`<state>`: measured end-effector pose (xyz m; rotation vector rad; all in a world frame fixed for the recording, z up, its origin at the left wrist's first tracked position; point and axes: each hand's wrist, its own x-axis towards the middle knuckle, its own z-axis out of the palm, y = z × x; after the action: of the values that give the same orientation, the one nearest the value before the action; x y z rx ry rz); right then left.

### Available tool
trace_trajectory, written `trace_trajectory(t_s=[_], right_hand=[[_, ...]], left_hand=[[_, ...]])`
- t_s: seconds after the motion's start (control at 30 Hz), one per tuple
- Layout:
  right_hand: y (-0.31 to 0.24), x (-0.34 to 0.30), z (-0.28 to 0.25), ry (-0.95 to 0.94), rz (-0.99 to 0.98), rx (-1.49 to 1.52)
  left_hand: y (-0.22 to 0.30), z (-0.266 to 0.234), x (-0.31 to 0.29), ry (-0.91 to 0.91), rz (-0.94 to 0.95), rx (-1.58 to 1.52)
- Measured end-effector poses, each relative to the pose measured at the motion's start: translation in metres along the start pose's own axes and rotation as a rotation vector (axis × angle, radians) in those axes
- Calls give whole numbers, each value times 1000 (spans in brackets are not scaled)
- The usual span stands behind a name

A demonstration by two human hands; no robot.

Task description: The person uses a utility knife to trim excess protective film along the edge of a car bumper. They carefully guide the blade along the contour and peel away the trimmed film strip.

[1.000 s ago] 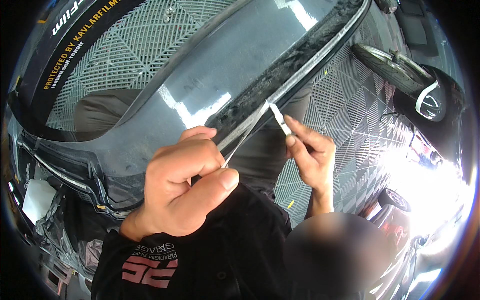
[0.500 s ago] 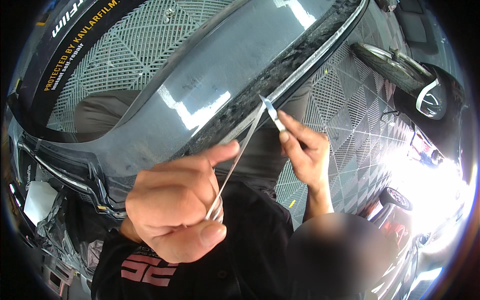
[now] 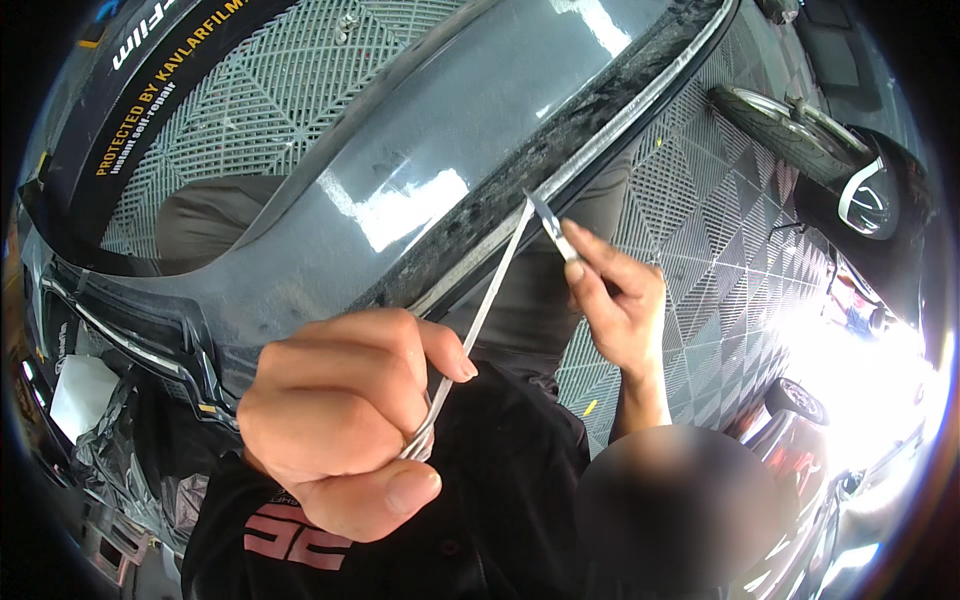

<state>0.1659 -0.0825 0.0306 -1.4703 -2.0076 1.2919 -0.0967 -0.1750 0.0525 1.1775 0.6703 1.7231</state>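
A long, curved grey car bumper (image 3: 440, 110) lies across my lap. Along its edge runs a narrow pale line of adhesive or tape (image 3: 600, 140). A thin whitish strip (image 3: 490, 300) stretches taut from that edge down to my left hand (image 3: 345, 415), which is closed in a fist with the strip's end gathered between thumb and fingers. My right hand (image 3: 625, 295) pinches a slim craft knife (image 3: 552, 228). Its blade tip is where the strip meets the edge; whether it touches the bumper I cannot tell.
Grey slatted floor tiles (image 3: 700, 240) lie beneath. At the right stand a motorcycle wheel (image 3: 770, 115) and, farther down, a parked car (image 3: 770, 440). Crumpled black plastic (image 3: 110, 440) sits at the lower left beside a white piece (image 3: 85, 395). A dark printed panel (image 3: 170, 70) is at the upper left.
My left hand has shifted slightly down and left, its index finger now curled in. The strip stays taut between the hand and the edge. My right hand and the knife have barely moved.
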Motion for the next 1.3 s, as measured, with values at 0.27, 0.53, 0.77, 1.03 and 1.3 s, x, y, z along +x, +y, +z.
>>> trace_trajectory(t_s=[0.27, 0.53, 0.77, 1.03, 1.3], right_hand=[[3, -5, 3, -5, -34, 25], [1, -7, 4, -11, -6, 1], [1, -3, 6, -7, 21, 35], [2, -5, 3, -2, 26, -7], [0, -3, 2, -23, 7, -36]], left_hand=[[11, -2, 0, 18, 20, -3], [21, -5, -2, -54, 37, 17], [34, 1, -2, -52, -2, 35], [40, -2, -2, -115, 31, 48], [50, -2, -2, -120, 73, 101]])
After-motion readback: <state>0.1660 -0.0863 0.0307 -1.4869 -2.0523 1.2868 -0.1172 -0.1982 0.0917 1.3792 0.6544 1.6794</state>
